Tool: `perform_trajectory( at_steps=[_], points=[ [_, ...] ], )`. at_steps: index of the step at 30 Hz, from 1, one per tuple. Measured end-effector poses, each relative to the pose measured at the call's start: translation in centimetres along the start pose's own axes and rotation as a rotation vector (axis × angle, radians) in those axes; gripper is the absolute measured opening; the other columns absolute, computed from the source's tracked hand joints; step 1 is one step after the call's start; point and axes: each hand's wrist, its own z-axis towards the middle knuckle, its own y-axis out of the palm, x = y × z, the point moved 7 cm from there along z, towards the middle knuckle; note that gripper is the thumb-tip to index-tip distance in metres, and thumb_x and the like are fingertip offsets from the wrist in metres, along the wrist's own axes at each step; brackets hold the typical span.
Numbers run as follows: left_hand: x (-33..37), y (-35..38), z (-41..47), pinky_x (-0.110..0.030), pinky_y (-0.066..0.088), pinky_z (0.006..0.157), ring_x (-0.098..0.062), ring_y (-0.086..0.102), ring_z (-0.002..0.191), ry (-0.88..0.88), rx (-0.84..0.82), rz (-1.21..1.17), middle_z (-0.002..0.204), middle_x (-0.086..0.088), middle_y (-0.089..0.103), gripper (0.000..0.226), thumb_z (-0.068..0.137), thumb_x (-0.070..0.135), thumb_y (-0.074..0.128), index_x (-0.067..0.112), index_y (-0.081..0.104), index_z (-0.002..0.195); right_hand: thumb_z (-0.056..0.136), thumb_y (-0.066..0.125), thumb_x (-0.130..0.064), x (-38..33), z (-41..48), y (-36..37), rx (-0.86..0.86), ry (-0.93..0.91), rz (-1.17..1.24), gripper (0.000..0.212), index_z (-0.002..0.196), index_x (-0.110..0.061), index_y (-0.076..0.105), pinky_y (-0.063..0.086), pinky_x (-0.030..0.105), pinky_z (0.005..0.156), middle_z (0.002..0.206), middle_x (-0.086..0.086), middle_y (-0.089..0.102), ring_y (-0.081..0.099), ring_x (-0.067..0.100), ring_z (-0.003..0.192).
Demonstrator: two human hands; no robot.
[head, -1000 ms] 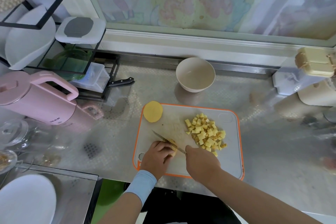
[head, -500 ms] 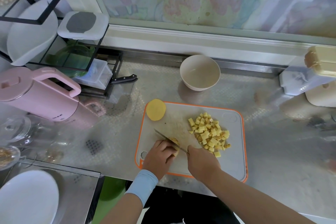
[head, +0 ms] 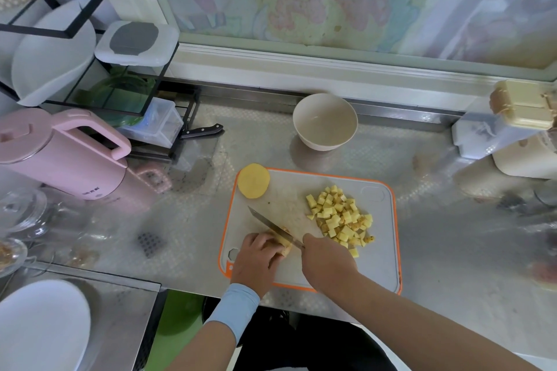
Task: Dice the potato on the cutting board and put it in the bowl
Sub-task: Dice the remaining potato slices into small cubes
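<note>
Two hands work on one cutting board (head: 376,253), grey with an orange rim, which lies at the near edge of the bench (head: 446,238).

- Left hand (head: 256,265): fingers curled down over a potato piece (head: 284,245), pinning it near the board's near left corner.
- Right hand (head: 327,262): closed round the handle of a knife (head: 271,224). The blade angles toward the board's left edge and lies across the potato piece.
- Diced potato (head: 340,220): a loose heap on the board's right half, just clear of the blade. Bare board shows along the right and near edges.
- Potato half (head: 253,181): cut face up, on the board's far left corner and overlapping the rim.
- Bowl (head: 325,120): cream, upright, near the bench's far edge behind the board. A strip of bare bench lies between the two.
- Pink kettle (head: 60,156): on the left side of the bench, well apart from the board, with open bench between them.
- Black-handled knife (head: 202,130): lies at the foot of the wire rack (head: 168,75), far left.
- Containers (head: 512,129): grouped at the bench's right edge, well apart from the board.
</note>
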Motion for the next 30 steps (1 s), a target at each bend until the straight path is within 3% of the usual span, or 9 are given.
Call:
perform_trajectory(
  at_steps=[4, 7, 10, 16, 24, 27, 30],
  points=[
    [-0.1, 0.1, -0.1, -0.020, 0.039, 0.084, -0.020, 0.048, 0.093, 0.002, 0.020, 0.000, 0.100, 0.006, 0.059, 0.012, 0.081, 0.027, 0.063, 0.023, 0.073, 0.086, 0.091, 0.043, -0.008, -0.7, -1.1, -0.2, -0.008, -0.026, -0.043, 0.015, 0.091, -0.020, 0.035, 0.029, 0.027, 0.045, 0.067, -0.003, 0.041, 0.048, 0.024, 0.064],
    [-0.2, 0.2, -0.3, -0.024, 0.042, 0.083, -0.021, 0.048, 0.094, -0.010, 0.031, -0.010, 0.101, 0.004, 0.059, 0.018, 0.082, 0.030, 0.058, 0.023, 0.073, 0.087, 0.089, 0.044, -0.006, -0.9, -1.5, -0.1, -0.020, -0.017, -0.061, 0.018, 0.100, -0.020, 0.041, 0.031, 0.028, 0.047, 0.069, -0.002, 0.040, 0.048, 0.024, 0.068],
    [-0.2, 0.1, -0.3, -0.020, 0.037, 0.084, -0.020, 0.047, 0.093, -0.021, 0.037, -0.014, 0.099, 0.005, 0.059, 0.018, 0.080, 0.029, 0.058, 0.023, 0.074, 0.086, 0.088, 0.046, -0.005, -0.9, -1.6, 0.0, -0.024, 0.002, -0.058, 0.025, 0.109, -0.017, 0.044, 0.035, 0.030, 0.049, 0.070, -0.002, 0.040, 0.049, 0.025, 0.071],
    [-0.4, 0.0, -0.1, -0.018, 0.036, 0.082, -0.018, 0.046, 0.092, -0.039, 0.040, -0.042, 0.093, 0.005, 0.061, 0.017, 0.078, 0.031, 0.060, 0.022, 0.074, 0.082, 0.088, 0.046, -0.004, -1.1, -1.1, 0.0, -0.057, 0.011, -0.038, 0.020, 0.094, -0.020, 0.036, 0.034, 0.029, 0.049, 0.072, -0.002, 0.040, 0.049, 0.023, 0.070],
    [-0.5, 0.0, -0.2, -0.017, 0.036, 0.083, -0.019, 0.048, 0.093, -0.057, 0.027, -0.075, 0.094, 0.007, 0.060, 0.016, 0.081, 0.031, 0.061, 0.022, 0.074, 0.084, 0.097, 0.042, -0.016, -0.2, 0.3, 2.0, -0.056, 0.000, 0.056, 0.009, 0.090, -0.022, 0.038, 0.032, 0.029, 0.049, 0.070, -0.005, 0.042, 0.047, 0.022, 0.067],
    [-0.5, 0.1, -0.3, -0.017, 0.036, 0.087, -0.020, 0.048, 0.096, -0.039, 0.036, -0.098, 0.098, 0.006, 0.059, 0.012, 0.082, 0.027, 0.063, 0.020, 0.072, 0.085, 0.097, 0.041, -0.016, 0.1, 0.6, 2.4, -0.056, 0.019, 0.069, 0.008, 0.091, -0.022, 0.040, 0.037, 0.030, 0.057, 0.080, 0.000, 0.053, 0.047, 0.022, 0.069],
    [-0.3, 0.1, -0.6, -0.020, 0.037, 0.092, -0.021, 0.048, 0.102, 0.031, 0.037, -0.102, 0.104, 0.002, 0.058, 0.007, 0.083, 0.015, 0.069, 0.016, 0.070, 0.090, 0.097, 0.040, -0.018, 0.3, 0.7, 2.4, -0.054, 0.025, 0.082, 0.008, 0.090, -0.022, 0.040, 0.038, 0.030, 0.058, 0.081, 0.000, 0.050, 0.048, 0.022, 0.070]
  ],
)
